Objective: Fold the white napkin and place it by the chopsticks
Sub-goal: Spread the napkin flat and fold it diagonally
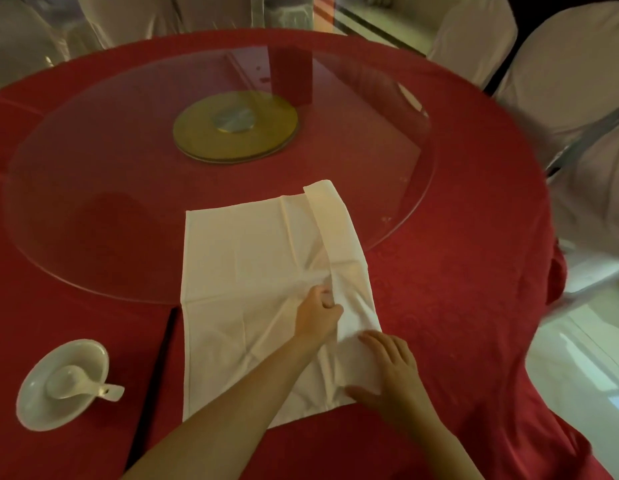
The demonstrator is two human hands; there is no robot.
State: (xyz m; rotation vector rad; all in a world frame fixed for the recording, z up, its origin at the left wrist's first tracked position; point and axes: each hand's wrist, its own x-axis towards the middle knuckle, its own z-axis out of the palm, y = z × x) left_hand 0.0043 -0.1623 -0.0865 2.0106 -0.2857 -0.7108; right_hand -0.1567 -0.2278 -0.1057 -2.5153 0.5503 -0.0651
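Left hand [316, 311] pinches napkin [238, 258] fold; right hand [387, 372] atop.

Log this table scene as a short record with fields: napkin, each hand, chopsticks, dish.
napkin: white, spread flat, right edge folded over in a strip, far end on the glass turntable
left hand: pinches the folded strip
right hand: fingers flat on the napkin's near right corner
chopsticks: dark, lying beside the napkin's left edge
dish: white, holds a spoon, left of the chopsticks
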